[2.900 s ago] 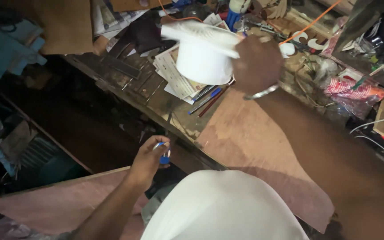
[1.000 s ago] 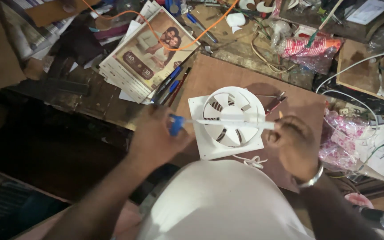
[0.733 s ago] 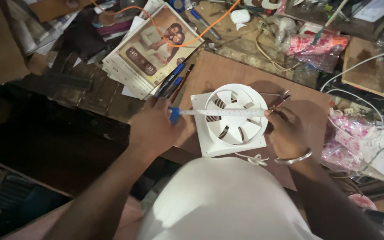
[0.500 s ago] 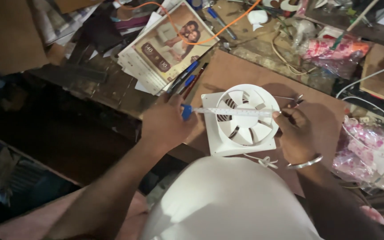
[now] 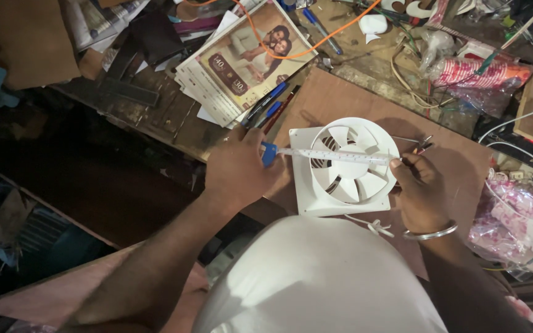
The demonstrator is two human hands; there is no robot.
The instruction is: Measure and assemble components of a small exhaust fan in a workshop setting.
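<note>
white plastic is the centre of it: a small square-framed exhaust fan (image 5: 350,169) lies flat, blades up, on a brown board (image 5: 458,154) on the cluttered desk (image 5: 155,117), close in front of the person. a white measuring tape (image 5: 334,155) is stretched straight across the round opening of the fan, roughly through its hub.

the left hand (image 5: 239,169) sits at the fan's left edge, its grip closed on the blue end of the tape, pinning it near the frame's corner. the right hand (image 5: 421,191), a metal bangle (image 5: 430,233) on the wrist, has its grip pinched together on the tape's other end right at the far rim of the round housing. both hands pull the tape taut, so it lies just over the blades.

as for progress, judging from this view alone: the fan is set down and steady, the tape is out and lined up across the widest part of the circle, so the laying-out looks done. what seems left is taking the reading at the right-hand fingertips; the markings are too small to make out here, and nothing on the board shows a mark or a traced outline yet.

around it: pens (image 5: 269,105) lie just beyond the board's left corner, beside a glossy printed leaflet (image 5: 248,58), with an orange cable (image 5: 334,34) looping over it. a pink plastic bag (image 5: 513,216) sits at the right. a thin white cord (image 5: 371,225) trails from the fan's near edge.
</note>
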